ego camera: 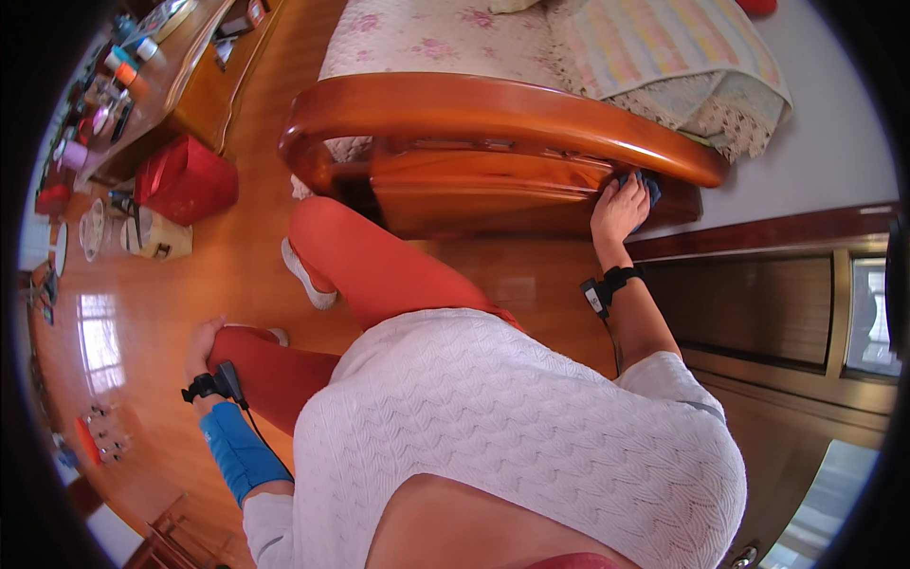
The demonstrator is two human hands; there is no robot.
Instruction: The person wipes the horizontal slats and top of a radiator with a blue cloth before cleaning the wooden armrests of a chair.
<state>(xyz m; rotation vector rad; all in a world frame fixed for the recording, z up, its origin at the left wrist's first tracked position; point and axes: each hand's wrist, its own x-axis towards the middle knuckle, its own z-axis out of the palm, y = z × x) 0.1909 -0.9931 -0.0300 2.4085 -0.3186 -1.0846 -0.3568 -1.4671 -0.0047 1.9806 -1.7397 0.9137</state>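
My right hand [623,206] presses a dark blue cloth [648,193] against the wooden panel [483,192] of the bed's footboard, near its right end. The glossy curved top rail [469,107] runs just above that hand. Part of the cloth is hidden under the fingers. My left hand [205,341] rests on my left knee, with no object visible in it; its fingers are partly hidden. Both wrists wear black straps with small devices and cables.
Behind the footboard lies a mattress with a floral quilt [434,43] and a striped towel [654,43]. A red bin [186,179] and a beige bag [160,235] stand on the wooden floor at left, by a cluttered dresser [153,92]. A door [746,306] is at right.
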